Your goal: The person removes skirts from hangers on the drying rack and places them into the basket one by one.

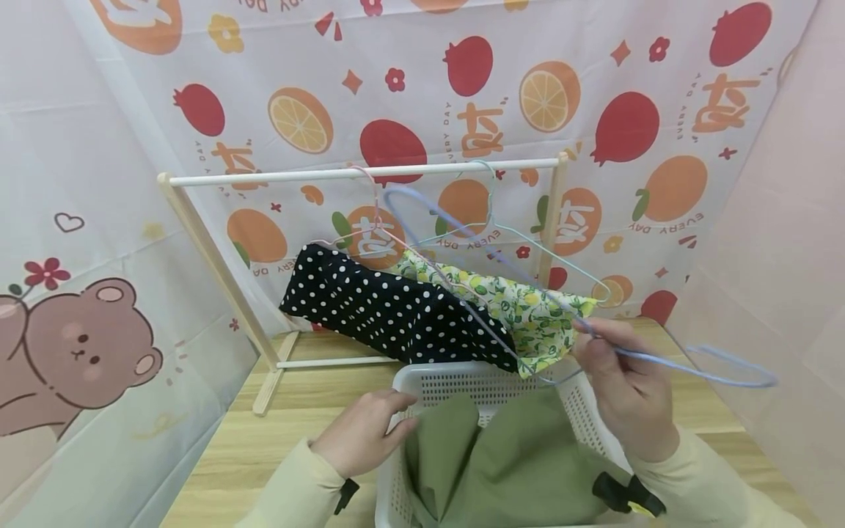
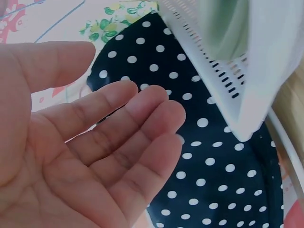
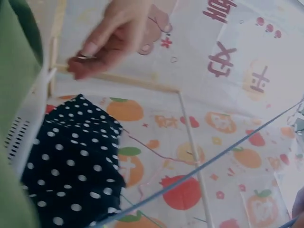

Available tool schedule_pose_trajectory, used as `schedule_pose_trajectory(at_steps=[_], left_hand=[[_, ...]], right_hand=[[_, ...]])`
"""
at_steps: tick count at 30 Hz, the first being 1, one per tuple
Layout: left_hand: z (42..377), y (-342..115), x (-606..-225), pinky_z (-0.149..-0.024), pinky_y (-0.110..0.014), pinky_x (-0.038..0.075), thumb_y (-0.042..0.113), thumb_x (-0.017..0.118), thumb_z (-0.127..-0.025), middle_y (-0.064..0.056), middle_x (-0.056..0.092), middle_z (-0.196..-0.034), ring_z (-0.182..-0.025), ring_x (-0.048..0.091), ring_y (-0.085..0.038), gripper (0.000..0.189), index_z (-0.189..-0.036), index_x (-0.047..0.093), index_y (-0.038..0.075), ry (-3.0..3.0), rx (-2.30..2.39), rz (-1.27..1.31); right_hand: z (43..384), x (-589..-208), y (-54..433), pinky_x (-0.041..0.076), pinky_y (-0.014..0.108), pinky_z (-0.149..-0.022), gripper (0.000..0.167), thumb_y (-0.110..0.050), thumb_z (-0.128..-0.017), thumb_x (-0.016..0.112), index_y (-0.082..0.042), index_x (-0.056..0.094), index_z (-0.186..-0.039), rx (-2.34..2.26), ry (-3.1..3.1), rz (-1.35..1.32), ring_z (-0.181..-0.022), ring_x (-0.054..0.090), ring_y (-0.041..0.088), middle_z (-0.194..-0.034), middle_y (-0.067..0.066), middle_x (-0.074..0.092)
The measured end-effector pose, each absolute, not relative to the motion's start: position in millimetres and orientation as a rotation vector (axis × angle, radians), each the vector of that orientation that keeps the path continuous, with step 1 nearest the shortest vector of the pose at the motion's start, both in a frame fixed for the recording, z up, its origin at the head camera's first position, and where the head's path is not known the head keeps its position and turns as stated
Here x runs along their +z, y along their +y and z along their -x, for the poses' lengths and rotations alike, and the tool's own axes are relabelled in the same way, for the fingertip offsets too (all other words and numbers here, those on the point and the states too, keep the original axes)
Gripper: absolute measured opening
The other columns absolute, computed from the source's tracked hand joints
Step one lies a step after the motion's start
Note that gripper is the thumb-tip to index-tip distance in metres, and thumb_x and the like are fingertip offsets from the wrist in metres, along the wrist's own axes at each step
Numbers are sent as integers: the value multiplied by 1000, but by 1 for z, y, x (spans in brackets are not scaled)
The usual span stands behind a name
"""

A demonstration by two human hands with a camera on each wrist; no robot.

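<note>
My right hand (image 1: 623,385) pinches a blue wire hanger (image 1: 660,360) above the far right corner of a white basket (image 1: 455,381); the hanger's hook points up and left toward the rack. In the right wrist view the blue wire (image 3: 237,141) crosses the frame. My left hand (image 1: 366,436) rests at the basket's left rim, fingertips touching the green cloth (image 1: 515,462) inside. The left wrist view shows its palm (image 2: 95,156) with fingers straight and nothing in it.
A white rail (image 1: 297,174) on a wooden rack carries a black polka-dot garment (image 1: 376,308) and a yellow-green floral one (image 1: 528,308) on wire hangers. The rack and basket stand on a wooden table (image 1: 310,411). Printed curtains close in on three sides.
</note>
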State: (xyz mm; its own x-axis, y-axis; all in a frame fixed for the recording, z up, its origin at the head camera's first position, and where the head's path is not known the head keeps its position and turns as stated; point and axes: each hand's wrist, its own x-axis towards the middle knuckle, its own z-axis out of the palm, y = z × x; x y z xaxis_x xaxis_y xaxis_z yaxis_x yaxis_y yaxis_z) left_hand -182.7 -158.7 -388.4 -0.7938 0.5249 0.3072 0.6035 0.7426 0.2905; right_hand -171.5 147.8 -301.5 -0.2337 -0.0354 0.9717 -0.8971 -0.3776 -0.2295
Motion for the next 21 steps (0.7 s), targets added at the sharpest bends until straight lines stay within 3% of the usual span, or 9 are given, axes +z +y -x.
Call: schedule_pose_trajectory(at_steps=[6, 9, 12, 16, 18, 21], left_hand=[[183, -166, -392, -89, -40, 52, 19, 66, -90, -8, 69, -109, -104, 64, -23, 26, -111, 68, 4, -2723, -585, 855], [183, -171, -390, -90, -40, 51, 18, 68, -89, -9, 69, -109, -105, 64, -24, 26, -110, 69, 4, -2694, -595, 819], [182, -175, -387, -87, -39, 53, 17, 69, -89, -8, 69, -108, -102, 65, -22, 25, -110, 69, 4, -2648, -623, 759], [181, -183, -380, -78, -36, 55, 12, 70, -87, -6, 70, -100, -90, 66, -17, 22, -108, 68, 6, -2505, -654, 661], [182, -186, -377, -66, -29, 55, 5, 68, -85, -6, 70, -96, -76, 64, -12, 19, -104, 68, 5, -2391, -670, 619], [181, -189, -372, -63, -26, 53, -6, 60, -82, -7, 68, -94, -74, 63, -13, 22, -101, 66, 2, -2231, -689, 576]], right_hand=[[178, -316, 152, 27, 19, -46, 25, 6, -96, 49, 10, 59, -118, 1654, -1413, -1367, -58, 34, 8, -69, 4, 45], [183, -336, 152, 37, 18, -53, 29, 11, -95, 46, 5, 60, -119, 1605, -1648, -1282, -66, 44, 5, -86, 3, 61], [186, -352, 150, 39, 19, -58, 34, 16, -93, 46, 1, 61, -119, 1592, -1815, -1203, -69, 44, 4, -102, 0, 64], [191, -367, 146, 36, 23, -49, 35, 15, -93, 47, -5, 63, -118, 1599, -1979, -1155, -58, 37, 7, -74, -5, 50], [193, -375, 143, 39, 25, -51, 33, 11, -95, 47, -7, 63, -117, 1607, -2051, -1153, -60, 41, 9, -72, -4, 47], [196, -387, 139, 44, 26, -60, 29, 6, -97, 48, -8, 63, -117, 1632, -2142, -1156, -71, 47, 8, -84, -2, 56]])
